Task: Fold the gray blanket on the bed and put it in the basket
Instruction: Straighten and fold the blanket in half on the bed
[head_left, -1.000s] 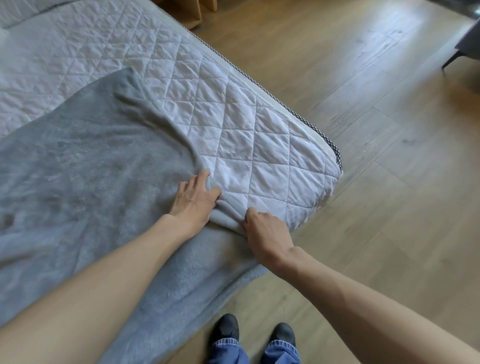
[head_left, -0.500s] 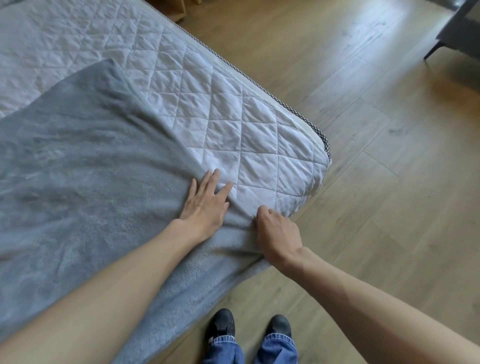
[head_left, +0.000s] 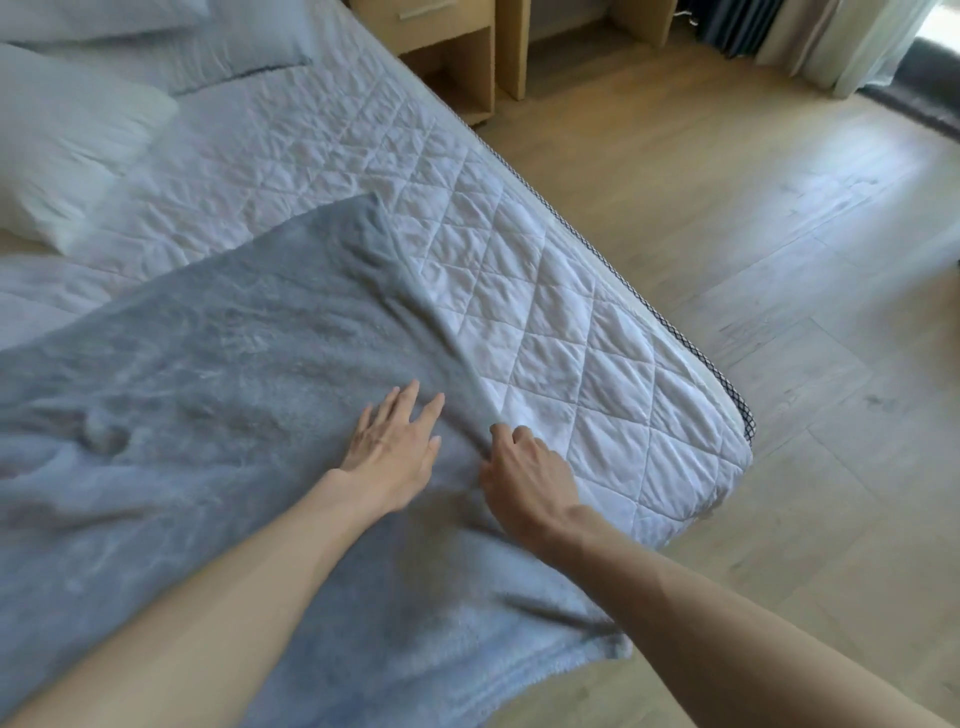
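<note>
The gray blanket (head_left: 218, 374) lies spread over the near part of the bed (head_left: 597, 374), its lower corner hanging off the foot end. My left hand (head_left: 395, 447) rests flat on the blanket with fingers straight, near its right edge. Just to the right, my right hand (head_left: 524, 478) has its fingers curled on the blanket's right edge, where gray fabric meets the white quilted cover. No basket is in view.
White pillows (head_left: 67, 145) lie at the head of the bed, far left. A wooden nightstand (head_left: 452, 47) stands beyond the bed's right side. Wooden floor (head_left: 779, 260) stretches to the right, with curtains (head_left: 831, 36) at the far top right.
The view has tilted up, showing pillows and nightstand. Both hands have slid farther up the blanket's right edge; my left hand now lies flat with fingers spread.
</note>
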